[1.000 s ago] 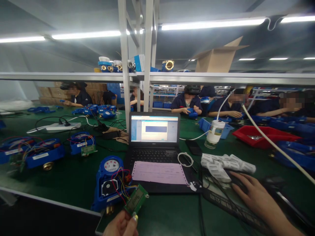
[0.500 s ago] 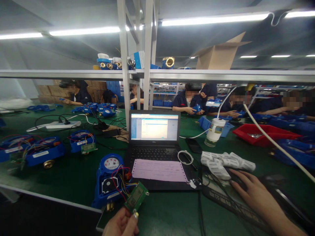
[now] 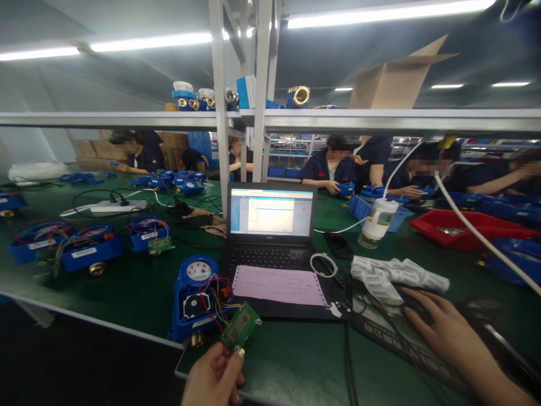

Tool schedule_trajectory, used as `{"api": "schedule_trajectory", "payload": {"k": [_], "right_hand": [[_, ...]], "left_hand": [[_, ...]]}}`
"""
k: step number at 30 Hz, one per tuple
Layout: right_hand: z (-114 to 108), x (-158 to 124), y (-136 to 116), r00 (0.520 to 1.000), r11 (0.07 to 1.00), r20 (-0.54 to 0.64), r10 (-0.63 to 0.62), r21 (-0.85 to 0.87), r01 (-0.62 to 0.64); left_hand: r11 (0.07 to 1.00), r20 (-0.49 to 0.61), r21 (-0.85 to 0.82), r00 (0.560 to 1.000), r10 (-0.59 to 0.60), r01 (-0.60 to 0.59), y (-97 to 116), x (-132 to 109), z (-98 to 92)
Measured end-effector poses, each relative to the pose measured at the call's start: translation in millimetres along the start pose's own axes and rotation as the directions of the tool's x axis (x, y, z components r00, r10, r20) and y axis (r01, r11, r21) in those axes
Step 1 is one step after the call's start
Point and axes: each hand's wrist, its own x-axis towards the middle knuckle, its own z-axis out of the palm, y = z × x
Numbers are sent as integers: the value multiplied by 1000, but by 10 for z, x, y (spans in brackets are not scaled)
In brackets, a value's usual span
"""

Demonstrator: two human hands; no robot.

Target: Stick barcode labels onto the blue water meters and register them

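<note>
My left hand [image 3: 216, 372] is closed, pinching the lower edge of a green circuit board [image 3: 240, 327] with a small display. Thin coloured wires run from the board to a blue water meter [image 3: 196, 299], which lies beside it with its round dial upward. My right hand [image 3: 443, 327] rests over a dark computer mouse [image 3: 416, 304], fingers curved on it, on a patterned mouse pad [image 3: 393, 338]. Between the hands stands an open laptop [image 3: 270, 254] with a lit screen. A pink paper sheet [image 3: 279, 285] covers its palm rest.
More wired blue meters [image 3: 91, 251] lie at the left. White plastic parts [image 3: 393, 273], a phone [image 3: 338, 246], a lidded bottle [image 3: 378, 223] and a red bin [image 3: 469, 228] are at the right. A shelf [image 3: 359, 121] crosses above. Several people [image 3: 333, 169] work across the table.
The camera view has turned slightly left and down, so the scene sits a little further right and higher. Both hands keep their places on the circuit board and mouse.
</note>
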Motion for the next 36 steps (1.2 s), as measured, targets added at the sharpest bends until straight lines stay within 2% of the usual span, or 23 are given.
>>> {"api": "schedule_trajectory", "payload": {"k": [4,16,21,27,36], "right_hand": [[-5,1,-19,1000,1000,-6,7,5,-7],[-104,-16,-78,996,998,77,37,-51,-33],[-124,-24,-98,999,997,42,18,-73,-15],[-139,-9,-143,999,998,7,43,-40,-43],[-168,-17,-183,997,996,4,73,-49,-73]], "left_hand": [[1000,-5,-15,1000,-25,25,-25,26,2],[999,-33,0,998,-50,50,160,-65,17],[999,-46,15,998,-44,45,93,-43,19],[999,-9,23,999,-35,35,-48,36,-12],[999,-65,2,997,-39,40,99,-40,6]]}}
